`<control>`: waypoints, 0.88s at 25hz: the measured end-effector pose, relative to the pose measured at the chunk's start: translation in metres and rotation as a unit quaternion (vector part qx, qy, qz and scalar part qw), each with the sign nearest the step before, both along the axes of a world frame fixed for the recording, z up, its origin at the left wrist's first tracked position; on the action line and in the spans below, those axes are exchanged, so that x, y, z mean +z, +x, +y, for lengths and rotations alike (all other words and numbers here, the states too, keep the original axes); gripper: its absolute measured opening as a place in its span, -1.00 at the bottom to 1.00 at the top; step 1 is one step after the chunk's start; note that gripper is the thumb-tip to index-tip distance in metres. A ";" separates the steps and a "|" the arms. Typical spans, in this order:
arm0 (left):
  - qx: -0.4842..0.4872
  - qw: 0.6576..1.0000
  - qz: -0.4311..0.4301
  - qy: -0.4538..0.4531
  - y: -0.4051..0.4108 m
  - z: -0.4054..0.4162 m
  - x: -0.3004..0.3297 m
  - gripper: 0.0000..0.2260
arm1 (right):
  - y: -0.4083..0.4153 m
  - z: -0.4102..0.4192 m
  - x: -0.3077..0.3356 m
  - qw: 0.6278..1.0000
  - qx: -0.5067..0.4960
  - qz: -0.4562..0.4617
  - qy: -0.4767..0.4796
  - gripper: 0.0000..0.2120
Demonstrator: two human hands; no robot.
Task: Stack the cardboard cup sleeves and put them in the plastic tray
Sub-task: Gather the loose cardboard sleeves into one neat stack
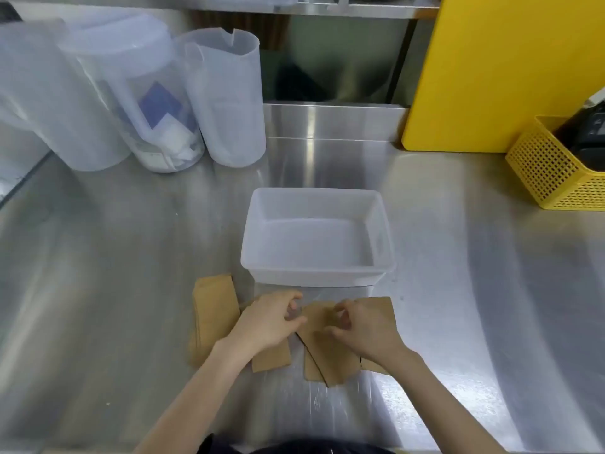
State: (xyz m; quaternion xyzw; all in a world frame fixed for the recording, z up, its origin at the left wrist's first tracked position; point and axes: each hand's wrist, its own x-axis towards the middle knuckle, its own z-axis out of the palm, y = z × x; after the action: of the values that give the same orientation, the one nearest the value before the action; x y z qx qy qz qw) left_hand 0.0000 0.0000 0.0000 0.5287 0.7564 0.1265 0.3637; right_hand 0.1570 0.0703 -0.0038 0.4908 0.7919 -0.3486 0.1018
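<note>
Several flat brown cardboard cup sleeves lie on the steel counter just in front of the tray. A small stack of sleeves (214, 322) sits at the left, and loose overlapping sleeves (327, 362) lie in the middle and to the right. My left hand (268, 326) and my right hand (363, 332) hover over the middle ones with fingers curled. Both sets of fingertips pinch the far end of one middle sleeve (316, 319). One more sleeve (271, 360) pokes out from under my left wrist. The translucent white plastic tray (381, 224) stands empty just beyond my hands.
Three translucent plastic jugs (226, 103) stand at the back left. A yellow board (491, 70) leans at the back right, and next to it is a yellow perforated basket (553, 172) holding a dark object. A raised steel ledge (327, 121) runs behind the tray.
</note>
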 end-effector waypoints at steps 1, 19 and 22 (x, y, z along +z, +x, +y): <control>-0.001 1.000 0.007 -0.008 0.003 0.000 -0.003 -0.57 | 0.000 -0.001 -0.003 1.000 0.000 -0.018 -0.007 -0.52; 0.004 0.996 0.085 0.008 0.025 -0.002 -0.027 -0.57 | -0.004 -0.022 -0.022 0.998 -0.047 -0.021 0.029 -0.49; 0.031 0.999 0.030 0.024 0.020 -0.002 -0.020 -0.74 | -0.002 -0.022 -0.021 0.999 -0.042 -0.002 0.030 -0.59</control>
State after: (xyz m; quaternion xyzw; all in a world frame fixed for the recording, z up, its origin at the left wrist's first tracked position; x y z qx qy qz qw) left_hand 0.0202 -0.0018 -0.0197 0.5175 0.7794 0.1402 0.3240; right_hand 0.1547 0.0482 -0.0246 0.5274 0.7803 -0.3278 0.0741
